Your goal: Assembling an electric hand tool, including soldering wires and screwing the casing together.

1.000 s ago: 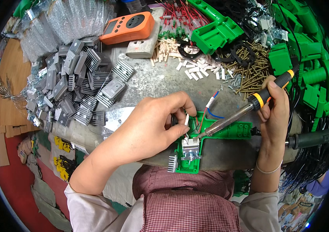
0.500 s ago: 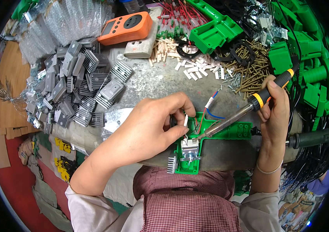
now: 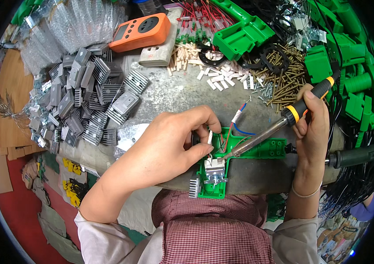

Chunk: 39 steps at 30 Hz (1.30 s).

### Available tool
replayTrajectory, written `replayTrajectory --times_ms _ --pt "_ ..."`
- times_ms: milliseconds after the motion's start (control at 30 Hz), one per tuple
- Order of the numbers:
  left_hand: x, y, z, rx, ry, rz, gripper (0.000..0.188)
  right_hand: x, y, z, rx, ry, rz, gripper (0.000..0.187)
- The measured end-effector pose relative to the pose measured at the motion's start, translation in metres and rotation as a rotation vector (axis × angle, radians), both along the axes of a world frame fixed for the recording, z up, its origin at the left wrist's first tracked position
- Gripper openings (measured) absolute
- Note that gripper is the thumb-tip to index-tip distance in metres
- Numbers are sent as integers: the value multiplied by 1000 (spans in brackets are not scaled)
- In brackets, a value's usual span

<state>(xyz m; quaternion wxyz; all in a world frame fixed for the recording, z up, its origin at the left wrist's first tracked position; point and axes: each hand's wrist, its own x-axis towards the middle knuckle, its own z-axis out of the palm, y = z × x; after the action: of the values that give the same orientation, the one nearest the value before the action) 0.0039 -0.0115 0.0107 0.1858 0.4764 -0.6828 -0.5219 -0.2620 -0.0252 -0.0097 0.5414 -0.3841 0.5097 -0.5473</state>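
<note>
My left hand (image 3: 165, 143) pinches a slim white sleeve (image 3: 210, 138) between thumb and fingers, over a T-shaped green plastic housing (image 3: 264, 148). My right hand (image 3: 312, 116) is wrapped around the black and yellow handle of a soldering iron (image 3: 294, 113). Its metal shaft slants down to the left, and the tip is at or very near a white block (image 3: 214, 163) inside the housing. Below that block sits a shiny metal part (image 3: 216, 177). A finned grey heat sink (image 3: 193, 188) is at the housing's left edge. Red and blue wires (image 3: 237, 115) rise from the housing.
Grey finned metal pieces (image 3: 75, 88) are heaped at left, beside bubble-wrap sleeves (image 3: 81, 26). An orange meter (image 3: 141, 31) lies at the back. White sleeves (image 3: 217, 81), brass-coloured screws (image 3: 283, 75) and green housings (image 3: 356, 88) lie at right. A second dark-handled tool (image 3: 356, 157) is beyond my right wrist.
</note>
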Motion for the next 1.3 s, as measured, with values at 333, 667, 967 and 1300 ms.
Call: replayTrajectory --times_ms 333,667,967,1300 --pt "-1 2 -2 -26 19 9 27 -4 0 -4 2 -6 7 18" --pt "4 5 1 -108 -16 -9 37 -2 -1 -6 15 -62 -6 15" --pt "65 51 19 -649 -378 257 26 -14 0 1 42 -47 38 19" --pt "74 67 -7 -667 -422 218 13 -8 9 -1 93 28 46 24"
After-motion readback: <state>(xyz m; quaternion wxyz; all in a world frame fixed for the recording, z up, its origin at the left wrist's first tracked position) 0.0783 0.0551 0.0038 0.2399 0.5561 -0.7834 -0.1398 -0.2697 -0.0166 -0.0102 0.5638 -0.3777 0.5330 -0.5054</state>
